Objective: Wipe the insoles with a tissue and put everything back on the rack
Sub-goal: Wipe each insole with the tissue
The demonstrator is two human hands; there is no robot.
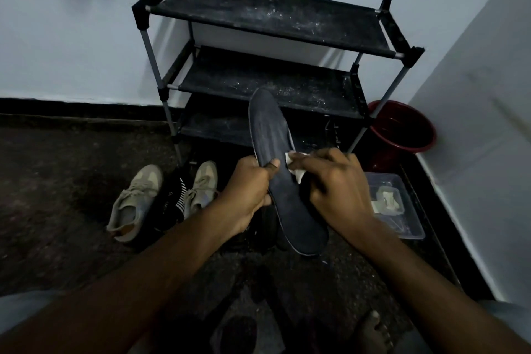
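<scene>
A person seated on the floor wiped a dark insole [275,152] in front of a black three-shelf rack [258,6]. The insole was held in the air between the two hands. Its long axis ran from the heel end, low and close to the person, up and away to the toe end, which pointed at the rack's middle shelf.

The left hand [247,190] had its grip clamped on the insole's left edge near the middle, with the thumb laid across the top face. The right hand [336,181] was at the opposite edge, fingers curled round a crumpled white tissue [288,156] and pressing it to the insole. The two hands were about level, so the toe half lay beyond both grips and the heel half lay behind them. By the look of it, the next stroke would run along that axis, and the right hand was the one placed to make it.

The rack's shelves were speckled with pale dust. A pair of tan sneakers [135,198] stood on the floor [57,181] to the left, well apart from the hands, with a striped sock [179,198] between them.

A red bucket [402,126] stood just beside the rack's right leg; what was in it could not be made out. Nearer the right hand, a clear plastic tub [413,227] sat on the floor holding pale scraps [386,200], possibly more tissue.
</scene>
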